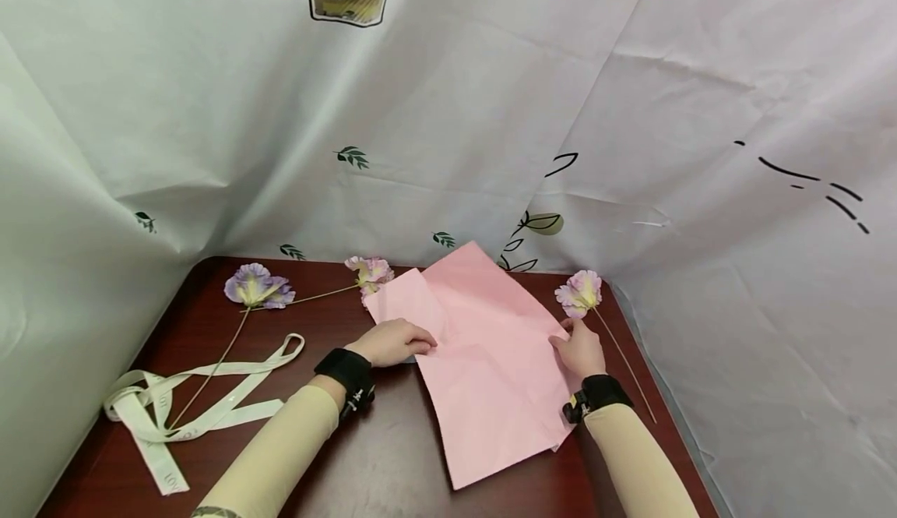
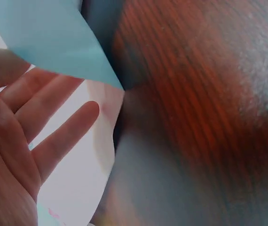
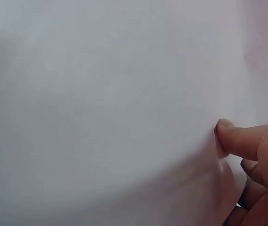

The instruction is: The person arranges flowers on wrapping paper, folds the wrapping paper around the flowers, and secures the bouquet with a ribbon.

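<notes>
A large sheet of pink wrapping paper (image 1: 497,378) lies creased and partly raised over the table, its left upper part folded over. At its left edge, my left hand (image 1: 395,341) pinches the paper. In the left wrist view, the thumb and first fingers of that hand (image 2: 26,122) pass behind a bluish-looking flap (image 2: 59,42), so their tips are hidden; the little finger is stretched out. My right hand (image 1: 582,350) grips the opposite edge. Close up, its thumb (image 3: 240,139) presses on the paper's edge, with the other fingers behind.
A purple artificial flower (image 1: 255,288) and a white ribbon (image 1: 203,421) with printed letters lie at the left of the dark red table (image 1: 364,456). One pink flower (image 1: 371,273) is behind the paper, another (image 1: 580,294) at the right. A patterned cloth (image 1: 448,113) hangs around the table.
</notes>
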Demonstrator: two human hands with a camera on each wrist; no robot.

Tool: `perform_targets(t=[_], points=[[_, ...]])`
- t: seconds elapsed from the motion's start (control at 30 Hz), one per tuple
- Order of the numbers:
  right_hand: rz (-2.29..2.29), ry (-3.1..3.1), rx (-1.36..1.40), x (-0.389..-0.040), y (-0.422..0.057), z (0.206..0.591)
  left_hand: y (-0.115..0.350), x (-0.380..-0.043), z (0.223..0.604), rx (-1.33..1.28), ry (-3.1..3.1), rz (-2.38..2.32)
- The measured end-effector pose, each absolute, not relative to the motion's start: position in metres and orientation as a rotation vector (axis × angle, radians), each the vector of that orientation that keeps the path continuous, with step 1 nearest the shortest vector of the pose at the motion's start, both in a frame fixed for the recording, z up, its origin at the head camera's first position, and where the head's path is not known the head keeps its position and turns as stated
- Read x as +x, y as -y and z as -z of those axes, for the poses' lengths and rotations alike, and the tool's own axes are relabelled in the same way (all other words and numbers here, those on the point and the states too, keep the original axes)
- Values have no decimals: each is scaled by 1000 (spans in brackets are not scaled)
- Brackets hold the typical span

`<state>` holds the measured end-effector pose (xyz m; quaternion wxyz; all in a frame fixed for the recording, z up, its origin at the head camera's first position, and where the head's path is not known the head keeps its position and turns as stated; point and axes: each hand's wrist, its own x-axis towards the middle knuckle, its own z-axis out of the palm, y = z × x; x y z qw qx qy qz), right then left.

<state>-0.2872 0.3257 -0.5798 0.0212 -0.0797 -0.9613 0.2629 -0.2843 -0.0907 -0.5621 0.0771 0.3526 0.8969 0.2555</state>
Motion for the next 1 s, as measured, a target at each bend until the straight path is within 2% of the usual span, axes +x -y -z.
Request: perform_targets(t=[0.17, 0.33, 0.43, 0.57, 0.73, 1.0], points=[[-840, 2952, -312, -291, -328, 581, 87, -283, 566, 1132, -2790, -817], [-749, 2938, -315, -292, -326, 582, 85, -283, 579, 1345, -2917, -562], [-650, 2905, -195, -292, -323, 584, 84, -281, 587, 1410, -2901, -415], [-551, 2867, 142, -287, -313, 580, 83, -275, 593, 1426, -2853, -405], [-581, 3178, 492, -271, -296, 573, 81, -271, 593, 1427, -2823, -409], [-556, 3376, 539, -264, -291, 580, 76, -265, 601, 1367, -2821, -493]])
